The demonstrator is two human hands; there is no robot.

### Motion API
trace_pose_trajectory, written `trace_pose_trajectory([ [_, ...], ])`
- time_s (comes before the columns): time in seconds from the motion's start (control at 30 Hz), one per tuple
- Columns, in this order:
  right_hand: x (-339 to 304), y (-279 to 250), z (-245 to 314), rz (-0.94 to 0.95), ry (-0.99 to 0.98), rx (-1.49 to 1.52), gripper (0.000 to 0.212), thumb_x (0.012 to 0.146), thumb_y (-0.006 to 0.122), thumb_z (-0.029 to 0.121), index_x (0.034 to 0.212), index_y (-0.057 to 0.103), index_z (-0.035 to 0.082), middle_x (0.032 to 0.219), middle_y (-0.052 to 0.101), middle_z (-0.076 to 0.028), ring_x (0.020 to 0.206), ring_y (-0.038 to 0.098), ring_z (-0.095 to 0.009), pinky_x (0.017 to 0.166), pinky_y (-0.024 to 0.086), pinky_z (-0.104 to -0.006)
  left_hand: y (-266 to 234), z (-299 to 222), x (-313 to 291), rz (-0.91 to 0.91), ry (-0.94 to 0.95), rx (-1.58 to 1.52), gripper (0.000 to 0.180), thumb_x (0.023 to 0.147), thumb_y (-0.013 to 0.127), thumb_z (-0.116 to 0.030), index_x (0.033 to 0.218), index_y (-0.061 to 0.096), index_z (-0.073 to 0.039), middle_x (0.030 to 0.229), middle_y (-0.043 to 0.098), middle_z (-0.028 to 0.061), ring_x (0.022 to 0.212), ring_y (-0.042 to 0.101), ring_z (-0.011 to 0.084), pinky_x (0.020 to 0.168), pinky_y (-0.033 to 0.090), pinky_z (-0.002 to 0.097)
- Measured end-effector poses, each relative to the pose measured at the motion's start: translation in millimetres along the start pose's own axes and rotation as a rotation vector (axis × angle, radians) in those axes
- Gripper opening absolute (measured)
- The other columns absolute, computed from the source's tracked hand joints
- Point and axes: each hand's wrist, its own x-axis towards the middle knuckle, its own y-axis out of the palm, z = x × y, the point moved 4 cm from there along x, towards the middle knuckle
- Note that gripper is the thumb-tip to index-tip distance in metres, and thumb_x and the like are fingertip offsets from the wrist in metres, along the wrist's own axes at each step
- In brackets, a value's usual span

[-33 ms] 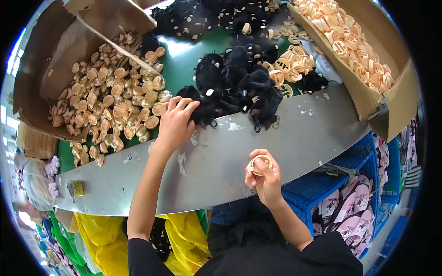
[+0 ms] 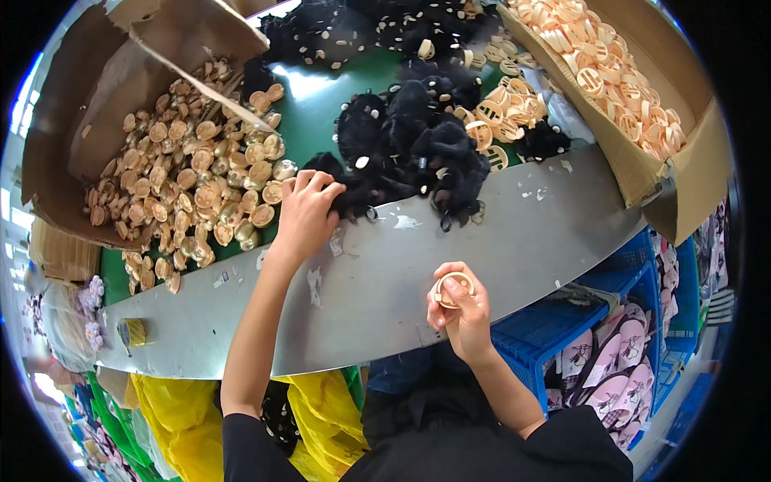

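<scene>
My left hand [image 2: 305,210] reaches to the near edge of a heap of black fluffy pieces [image 2: 401,132]. Its thumb and fingers close round the edge of one black fluffy piece [image 2: 357,193]; the fingertips are partly hidden in it. My right hand [image 2: 462,305], nearer to me above the grey metal edge, grips a cream round plastic part [image 2: 454,283] with a raised rim, its thumb lying across the inside. Small white ovals dot the black pieces, and dark loops stick out at the heap's near side.
Left stands a cardboard box [image 2: 60,185] spilling round peach-and-gold parts [image 2: 205,177]. Another cardboard box [image 2: 634,173] of cream slotted rings [image 2: 618,80] is at the right, with more loose rings [image 2: 502,108] beside it. A tape roll [image 2: 132,332] sits on the metal edge [image 2: 385,305]. Blue crates [image 2: 530,337] hold pink slippers.
The view has shifted very slightly. Both hands keep their places and their holds.
</scene>
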Motion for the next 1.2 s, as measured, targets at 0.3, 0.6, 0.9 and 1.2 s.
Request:
trace_pose_trajectory([
  [0.3, -16, -26, 20, 0.049, -0.213, -0.219, 0.02, 0.103, 0.052, 0.015, 0.115, 0.059, 0.001, 0.098, 0.064, -0.011, 0.076, 0.062, -0.013, 0.064, 0.052, -0.0273, -48, -74, -13, -0.036, -0.573, -1.153, 0.031, 0.074, 0.073, 0.006, 0.105, 0.07, 0.0, 0.09, 0.071, 0.0044, 0.083, 0.067, 0.0149, 0.076, 0.052, 0.0303],
  [0.6, -10, 30, 39, 0.162, -0.307, -0.642, 0.052, 0.099, 0.065, 0.048, 0.115, 0.063, -0.002, 0.098, 0.06, -0.008, 0.083, 0.056, -0.011, 0.07, 0.047, -0.0245, -31, -138, -117, -0.384, -0.9, -1.951, 0.043, 0.08, 0.07, 0.009, 0.122, 0.063, 0.006, 0.114, 0.071, 0.0116, 0.102, 0.07, 0.0226, 0.096, 0.055, 0.0369],
  [0.9, -17, 54, 21, 0.242, -0.17, -0.549, 0.034, 0.091, 0.078, 0.031, 0.099, 0.067, 0.0, 0.087, 0.06, -0.006, 0.077, 0.055, -0.013, 0.07, 0.046, -0.0282, -24, -156, -152, -0.503, -0.872, -1.87, 0.043, 0.094, 0.066, -0.012, 0.133, 0.055, 0.003, 0.124, 0.066, 0.0126, 0.111, 0.066, 0.0229, 0.098, 0.053, 0.0355],
  [1.2, -21, 66, 18, 0.306, -0.068, -0.576, 0.02, 0.094, 0.071, 0.011, 0.085, 0.056, 0.002, 0.076, 0.045, 0.004, 0.068, 0.038, -0.003, 0.058, 0.031, -0.0221, -19, -157, -177, -0.479, -0.874, -2.063, 0.045, 0.109, 0.044, -0.03, 0.142, 0.05, 0.0, 0.133, 0.064, 0.0126, 0.118, 0.066, 0.0243, 0.103, 0.053, 0.0391],
])
